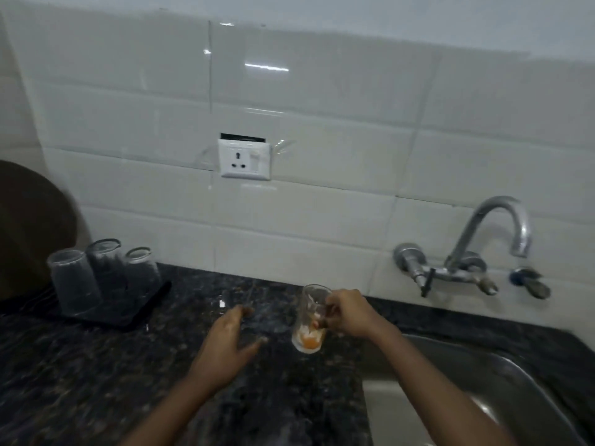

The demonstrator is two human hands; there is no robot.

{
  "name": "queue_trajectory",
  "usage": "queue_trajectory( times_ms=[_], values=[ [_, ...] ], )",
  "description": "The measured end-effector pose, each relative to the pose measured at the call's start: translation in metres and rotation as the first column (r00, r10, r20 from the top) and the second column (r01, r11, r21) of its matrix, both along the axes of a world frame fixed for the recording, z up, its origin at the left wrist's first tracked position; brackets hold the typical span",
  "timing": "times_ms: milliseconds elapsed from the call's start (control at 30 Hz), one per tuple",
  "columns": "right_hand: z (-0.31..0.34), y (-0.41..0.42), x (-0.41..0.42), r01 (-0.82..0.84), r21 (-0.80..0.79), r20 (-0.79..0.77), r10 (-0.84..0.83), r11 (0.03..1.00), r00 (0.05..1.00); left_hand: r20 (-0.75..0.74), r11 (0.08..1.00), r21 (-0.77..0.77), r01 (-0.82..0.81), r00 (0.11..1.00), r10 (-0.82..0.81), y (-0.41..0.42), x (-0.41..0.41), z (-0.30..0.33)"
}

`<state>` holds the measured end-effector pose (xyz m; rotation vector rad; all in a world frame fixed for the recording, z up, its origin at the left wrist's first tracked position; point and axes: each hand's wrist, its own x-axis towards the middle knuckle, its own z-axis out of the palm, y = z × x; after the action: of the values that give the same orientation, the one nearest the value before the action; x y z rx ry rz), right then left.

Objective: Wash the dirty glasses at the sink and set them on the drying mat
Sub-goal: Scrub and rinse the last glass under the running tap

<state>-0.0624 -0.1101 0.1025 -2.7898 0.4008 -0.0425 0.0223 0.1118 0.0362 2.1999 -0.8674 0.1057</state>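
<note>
Three upturned glasses (99,278) on mat (135,312), dark granite counter (80,375), white-tiled wall (322,123).

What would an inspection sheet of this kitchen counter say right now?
Surface: dark speckled stone counter, steel sink at right.
Job's things: dirty glass with orange residue, upright; three upturned glasses on black drying mat.
Clutter: another clear glass behind left hand, blurred.
Grips: right hand holds dirty glass; left hand open, holding nothing.
Cables: nothing seen.
Surroundings: white tiled wall, wall socket, tap with no water seen, brown round object at left.
</note>
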Motion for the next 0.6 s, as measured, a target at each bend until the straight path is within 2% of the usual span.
queue_trajectory(
  times_ms=[100, 200, 300, 367, 433, 467, 500, 533, 600],
  values=[
    [0.027, -0.014, -0.042, -0.094, -0.026, 0.01, 0.094, 0.995, 0.996, -0.079, 0.992, -0.026, 0.126, 0.989, -0.128, -0.047, -0.034, 0.013],
    [0.045, -0.035, -0.083, -0.163, 0.002, 0.036, 0.162, 0.987, 0.986, -0.144, 0.96, -0.121, 0.252, 0.953, -0.268, -0.098, -0.076, 0.026],
    [0.049, -0.061, -0.119, -0.225, 0.056, 0.071, 0.221, 0.973, 0.973, -0.185, 0.96, -0.217, 0.18, 0.958, -0.221, -0.139, -0.112, 0.031],
    [0.046, -0.086, -0.142, -0.228, 0.245, 0.109, 0.207, 0.942, 0.972, -0.2, 0.963, -0.24, 0.123, 0.964, -0.173, -0.162, -0.131, 0.029],
    [0.04, -0.111, -0.161, -0.198, 0.572, 0.181, 0.113, 0.796, 0.977, -0.224, 0.968, -0.239, 0.074, 0.966, -0.129, -0.179, -0.142, 0.025],
    [0.036, -0.123, -0.166, -0.176, 0.673, 0.223, 0.03, 0.719, 0.974, -0.241, 0.971, -0.236, 0.044, 0.965, -0.102, -0.186, -0.146, 0.023],
    [0.031, -0.136, -0.168, -0.15, 0.716, 0.26, -0.061, 0.682, 0.964, -0.26, 0.971, -0.239, 0.01, 0.963, -0.074, -0.191, -0.149, 0.021],
    [0.026, -0.146, -0.166, -0.101, 0.689, 0.295, -0.15, 0.717, 0.944, -0.281, 0.969, -0.245, -0.023, 0.959, -0.048, -0.195, -0.151, 0.019],
    [0.014, -0.164, -0.152, 0.056, 0.498, 0.358, -0.264, 0.865, 0.895, -0.307, 0.965, -0.248, -0.084, 0.952, 0.004, -0.198, -0.153, 0.017]
  ],
)
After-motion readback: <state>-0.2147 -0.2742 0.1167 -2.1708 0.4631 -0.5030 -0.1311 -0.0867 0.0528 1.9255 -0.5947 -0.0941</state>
